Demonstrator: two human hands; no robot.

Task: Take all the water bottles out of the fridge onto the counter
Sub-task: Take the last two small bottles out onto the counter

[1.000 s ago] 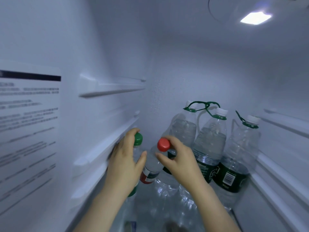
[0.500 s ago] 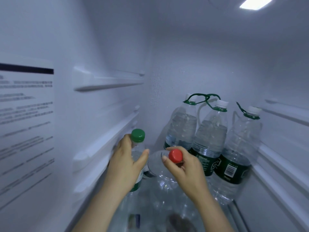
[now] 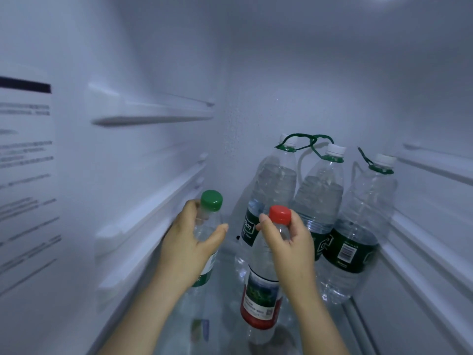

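Note:
Both my hands are inside the fridge. My left hand point(image 3: 186, 248) grips a small clear bottle with a green cap point(image 3: 211, 200) around its upper body, close to the left wall. My right hand point(image 3: 290, 248) pinches the neck of a small bottle with a red cap point(image 3: 261, 298) and red label, which stands upright over the glass shelf. Behind them stand three large water bottles with white caps and dark green labels: the left one point(image 3: 273, 183), the middle one point(image 3: 321, 193) and the right one point(image 3: 358, 226).
The glass shelf point(image 3: 225, 313) carries the bottles. Shelf rails run along the left wall point(image 3: 151, 119) and the right wall point(image 3: 435, 165). A printed sticker point(image 3: 25, 162) covers the near left wall. Green carry loops hang from the large bottles' necks.
My right hand has swung the red-capped bottle from tilted to upright and drawn it nearer. My left hand has lifted the green-capped bottle a little higher.

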